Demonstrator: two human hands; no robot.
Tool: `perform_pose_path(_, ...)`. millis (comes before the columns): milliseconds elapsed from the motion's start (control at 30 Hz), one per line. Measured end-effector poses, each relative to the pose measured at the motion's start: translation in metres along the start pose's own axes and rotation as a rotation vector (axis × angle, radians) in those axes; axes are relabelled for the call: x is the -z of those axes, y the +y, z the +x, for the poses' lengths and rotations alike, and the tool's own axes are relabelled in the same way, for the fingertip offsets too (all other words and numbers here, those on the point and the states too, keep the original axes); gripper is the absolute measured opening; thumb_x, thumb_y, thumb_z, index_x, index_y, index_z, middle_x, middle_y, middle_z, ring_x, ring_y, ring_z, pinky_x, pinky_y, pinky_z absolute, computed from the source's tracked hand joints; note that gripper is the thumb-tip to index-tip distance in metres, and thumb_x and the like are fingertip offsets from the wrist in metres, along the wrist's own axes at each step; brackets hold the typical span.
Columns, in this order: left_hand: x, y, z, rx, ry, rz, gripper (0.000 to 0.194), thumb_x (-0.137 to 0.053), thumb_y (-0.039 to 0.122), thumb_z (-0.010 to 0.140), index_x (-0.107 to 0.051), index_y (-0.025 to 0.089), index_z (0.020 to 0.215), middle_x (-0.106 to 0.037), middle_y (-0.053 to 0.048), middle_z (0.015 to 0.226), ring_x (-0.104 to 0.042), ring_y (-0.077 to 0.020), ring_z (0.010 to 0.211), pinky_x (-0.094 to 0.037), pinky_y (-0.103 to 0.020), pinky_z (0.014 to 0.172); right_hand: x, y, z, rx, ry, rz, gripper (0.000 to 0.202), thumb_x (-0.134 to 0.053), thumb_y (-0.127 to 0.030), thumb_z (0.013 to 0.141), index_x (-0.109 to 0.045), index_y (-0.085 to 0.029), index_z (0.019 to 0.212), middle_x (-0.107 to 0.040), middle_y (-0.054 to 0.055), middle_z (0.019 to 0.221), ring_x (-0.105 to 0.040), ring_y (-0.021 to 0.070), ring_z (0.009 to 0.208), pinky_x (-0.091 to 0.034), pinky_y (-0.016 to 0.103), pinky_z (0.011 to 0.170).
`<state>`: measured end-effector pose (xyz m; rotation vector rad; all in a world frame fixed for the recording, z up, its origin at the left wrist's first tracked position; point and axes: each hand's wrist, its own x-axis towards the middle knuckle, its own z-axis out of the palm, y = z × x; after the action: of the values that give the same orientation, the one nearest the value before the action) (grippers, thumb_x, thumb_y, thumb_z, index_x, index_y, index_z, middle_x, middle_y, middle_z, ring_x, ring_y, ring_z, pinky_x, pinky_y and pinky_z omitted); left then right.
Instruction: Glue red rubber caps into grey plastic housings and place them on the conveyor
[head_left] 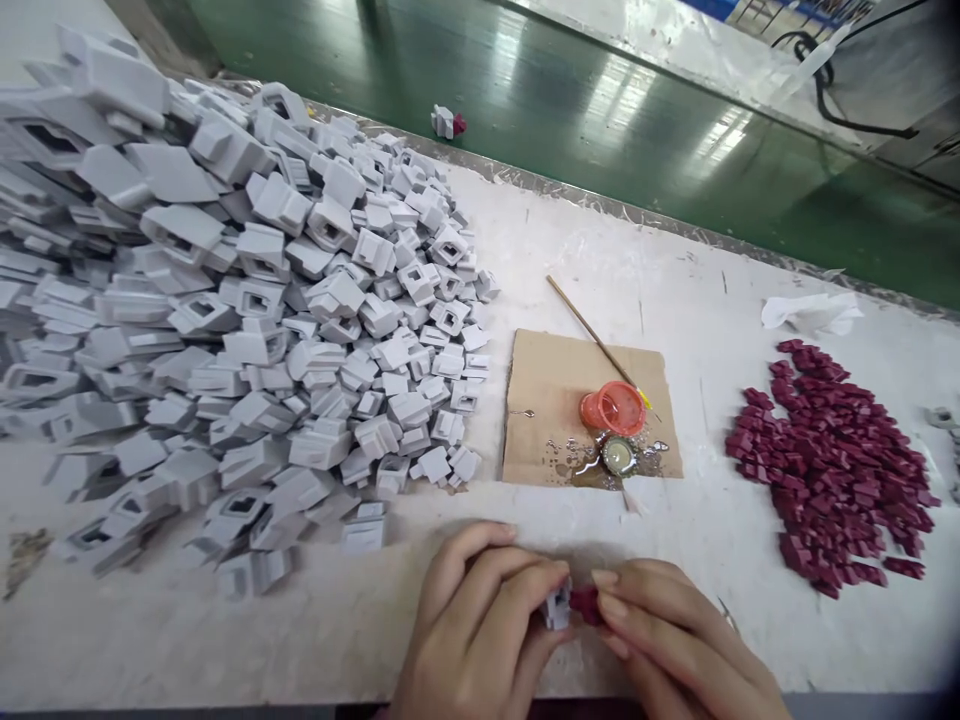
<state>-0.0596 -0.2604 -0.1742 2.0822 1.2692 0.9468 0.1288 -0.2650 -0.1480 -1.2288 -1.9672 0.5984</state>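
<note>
Near the front edge of the white table, my left hand point(484, 625) is closed around a small grey plastic part point(556, 606), its opening turned to the right. My right hand point(675, 630) pinches a small dark red plastic piece point(585, 604) between thumb and fingers. The red piece is up against the right side of the grey part; whether it sits inside the opening I cannot tell. Fingers cover much of both. A big heap of like grey parts point(322, 300) spreads over the left, and a pile of red pieces point(840, 470) lies at the right.
Beyond my hands lies a cardboard sheet point(547, 370) with wet spots, bearing a red cup point(611, 408), a bottle cap point(618, 456) and a thin brush point(592, 335). A green conveyor belt point(600, 140) runs behind, carrying a grey-and-red assembled part point(448, 122). Crumpled white tissue point(812, 313) lies back right.
</note>
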Motion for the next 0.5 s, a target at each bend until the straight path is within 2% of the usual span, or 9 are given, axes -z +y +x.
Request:
perform_pose_path(167, 0.001, 0.0, 0.002, -0.006, 0.017, -0.012, 0.024, -0.068, 0.011, 0.08, -0.062, 0.015, 0.103, -0.07, -0.004, 0.091, -0.058, -0.0194, 0.097, -0.051, -0.028, 0.093, 0.0, 0.002, 0.001, 0.017, -0.072, 0.051, 0.04, -0.06, -0.007, 0.084, -0.062, -0.023, 0.121, -0.071, 0.006, 0.098, -0.069, 0.0197, 0.09, -0.062, 0.028, 0.073)
perform_pose_path(367, 0.002, 0.003, 0.002, 0.019, -0.003, -0.019, 0.026, -0.064, 0.01, 0.082, -0.062, 0.016, 0.108, -0.069, -0.004, 0.095, -0.054, -0.0195, 0.103, -0.047, -0.028, 0.097, -0.003, 0.001, 0.005, 0.044, -0.132, 0.037, 0.036, -0.059, -0.003, 0.084, -0.063, -0.017, 0.117, -0.07, 0.008, 0.1, -0.067, 0.0179, 0.095, -0.061, 0.025, 0.077)
perform_pose_path(433, 0.0, 0.003, 0.003, 0.033, -0.016, -0.01, 0.027, -0.064, 0.012, 0.083, -0.062, 0.017, 0.109, -0.069, -0.005, 0.097, -0.053, -0.0203, 0.105, -0.048, -0.028, 0.096, -0.012, 0.001, 0.004, 0.064, -0.066, 0.035, 0.033, -0.056, -0.005, 0.087, -0.064, -0.017, 0.116, -0.071, 0.008, 0.098, -0.067, 0.0179, 0.092, -0.061, 0.026, 0.074)
perform_pose_path(500, -0.002, 0.001, 0.002, 0.026, -0.027, 0.013, 0.027, -0.065, 0.015, 0.083, -0.062, 0.018, 0.109, -0.07, -0.004, 0.098, -0.055, -0.0205, 0.105, -0.048, -0.027, 0.095, -0.021, 0.002, 0.002, 0.093, 0.057, 0.038, 0.03, -0.05, -0.008, 0.091, -0.064, -0.017, 0.116, -0.071, 0.008, 0.093, -0.068, 0.0165, 0.087, -0.06, 0.024, 0.069)
